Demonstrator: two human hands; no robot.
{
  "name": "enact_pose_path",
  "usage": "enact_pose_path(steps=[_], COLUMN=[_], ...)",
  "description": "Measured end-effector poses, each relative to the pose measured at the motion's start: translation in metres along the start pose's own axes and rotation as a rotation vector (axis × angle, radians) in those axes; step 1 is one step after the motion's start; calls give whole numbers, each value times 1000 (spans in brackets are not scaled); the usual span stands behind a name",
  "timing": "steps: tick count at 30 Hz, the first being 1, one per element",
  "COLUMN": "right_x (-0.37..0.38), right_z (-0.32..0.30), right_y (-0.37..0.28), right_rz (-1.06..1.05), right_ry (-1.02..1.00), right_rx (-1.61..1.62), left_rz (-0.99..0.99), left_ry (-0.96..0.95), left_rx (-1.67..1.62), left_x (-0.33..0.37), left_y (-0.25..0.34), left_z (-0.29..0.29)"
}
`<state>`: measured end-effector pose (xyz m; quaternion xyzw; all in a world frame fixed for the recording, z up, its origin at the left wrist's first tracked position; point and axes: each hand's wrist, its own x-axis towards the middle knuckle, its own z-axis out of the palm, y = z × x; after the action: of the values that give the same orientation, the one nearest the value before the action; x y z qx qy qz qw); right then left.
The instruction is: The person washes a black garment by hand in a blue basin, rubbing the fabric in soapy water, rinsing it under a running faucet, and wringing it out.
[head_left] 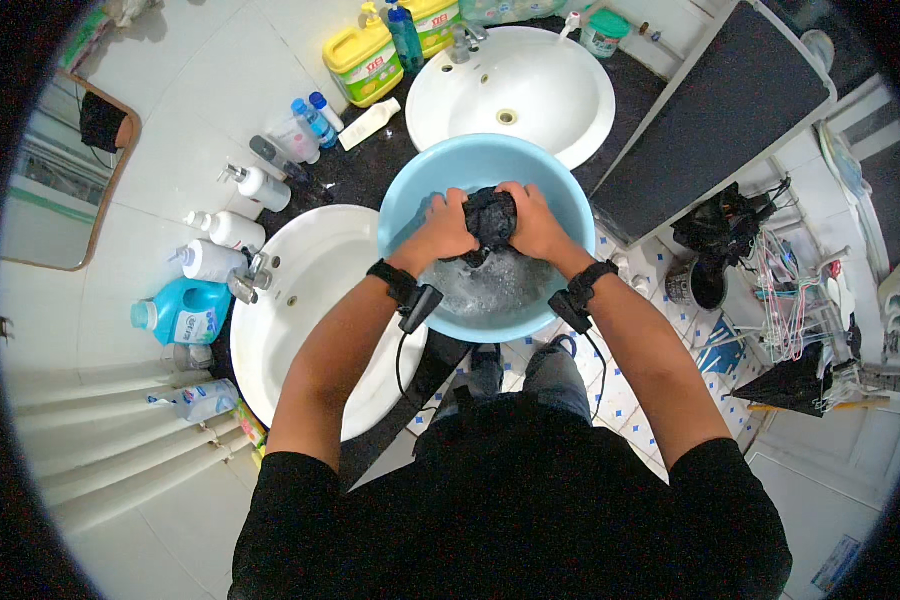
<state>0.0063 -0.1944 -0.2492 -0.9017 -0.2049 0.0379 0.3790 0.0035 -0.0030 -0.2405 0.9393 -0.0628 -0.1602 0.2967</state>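
Observation:
A bunched black wet cloth is held between my two hands over a light blue plastic basin. My left hand grips its left side with curled fingers. On the other side my right hand is closed around it too. Cloudy, sudsy water lies in the basin just below the cloth. What kind of garment the cloth is cannot be made out. Each of my wrists wears a black strap with a small box and a cable.
The basin rests by two white sinks, the nearer sink at the left. Pump bottles, a blue detergent jug and yellow jugs line the dark counter. A dark panel and wire hangers stand at right.

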Motion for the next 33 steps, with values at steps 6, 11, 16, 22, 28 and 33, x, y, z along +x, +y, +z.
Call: enact_pose_path(steps=[6,11,16,22,28,33], right_x=[-17,-23,-6,9,30,44], right_z=[-6,-15,-5,9,20,33], right_y=[-9,-26,-25,-36,-23,-4], right_rz=[53,232,380,446,539,525], right_ry=[-114,-356,-550,-578,-583,-520], right_rx=[-31,-254,-347,-423,-398,-414], left_rz=[86,-5,-27,-17,85,118], left_ry=[58,-188,-470,-529,-695,-395], left_rx=[56,195,279,331,218,196], left_x=[-10,-11,-5,23,52,53], left_y=[2,-10,4,-23,-22,-28], left_z=[5,19,16,36,28,39])
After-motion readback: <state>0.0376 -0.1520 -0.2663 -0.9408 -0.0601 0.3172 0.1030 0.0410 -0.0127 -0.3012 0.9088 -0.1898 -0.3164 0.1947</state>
